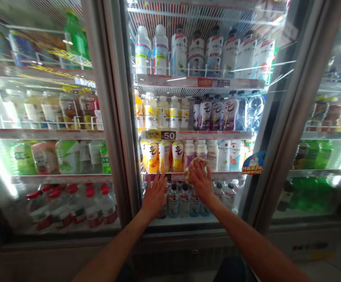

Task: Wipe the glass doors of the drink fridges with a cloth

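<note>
In the head view my right hand [201, 183] presses a crumpled pale cloth [188, 177] against the glass door [185, 225] of a drinks fridge. The fingers lie over the cloth and hide part of it. To its left, my left hand [154, 196] rests on the same glass with its fingers spread and nothing in it. Behind the glass, near both hands, stand orange drink bottles [152, 157] and a lower row of dark-capped bottles [184, 199]. A price strip [214, 176] runs along the shelf edge at the height of the cloth.
A metal door frame [114, 117] stands left of the glass, another frame [291, 109] right of it. A blue and yellow sticker [253, 162] is on the right side. Red-capped bottles [73, 203] fill the left cabinet's bottom. My knee [232, 270] is below.
</note>
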Tool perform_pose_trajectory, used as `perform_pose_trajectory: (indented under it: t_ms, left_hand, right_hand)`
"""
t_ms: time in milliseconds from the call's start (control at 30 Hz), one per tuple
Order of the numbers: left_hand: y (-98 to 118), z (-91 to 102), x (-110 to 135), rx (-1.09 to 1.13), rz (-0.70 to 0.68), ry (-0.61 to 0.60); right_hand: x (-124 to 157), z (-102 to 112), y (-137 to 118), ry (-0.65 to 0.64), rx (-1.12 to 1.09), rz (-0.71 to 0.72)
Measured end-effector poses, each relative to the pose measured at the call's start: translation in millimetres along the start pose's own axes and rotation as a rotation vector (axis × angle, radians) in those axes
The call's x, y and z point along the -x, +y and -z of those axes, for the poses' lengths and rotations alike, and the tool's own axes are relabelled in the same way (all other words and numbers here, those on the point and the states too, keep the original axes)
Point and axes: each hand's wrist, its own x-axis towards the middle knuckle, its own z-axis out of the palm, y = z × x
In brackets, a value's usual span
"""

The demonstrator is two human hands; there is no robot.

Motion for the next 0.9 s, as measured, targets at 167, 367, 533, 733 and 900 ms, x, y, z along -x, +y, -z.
perform_pose_trajectory:
  t_ms: [167, 367, 533, 733, 900]
  left_hand:
    - [-19.5, 1.7, 23.7, -0.037, 0.027, -0.01]
    - [-40.5, 12.2, 35.5, -0.07, 0.086, -0.04]
    - [-46.1, 12.3, 59.9, -0.082, 0.077, -0.017]
    - [-50.1, 16.7, 58.6, -0.08, 0.127, -0.016]
    - [-47.7, 16.7, 56.8, -0.08, 0.124, -0.008]
  right_hand:
    - [-2.9, -6.6, -43.9, -0.102, -0.107, 0.324]
    - [-72.5, -7.7, -67.1, -0.015, -0.14, 0.102]
    - [-38.0, -19.8, -100.9, -0.122, -0.2, 0.559]
    - [-65.8, -24.1, -115.8, -0.058, -0.193, 0.297]
    - [-40.3, -20.2, -111.0, -0.119, -0.221, 0.611]
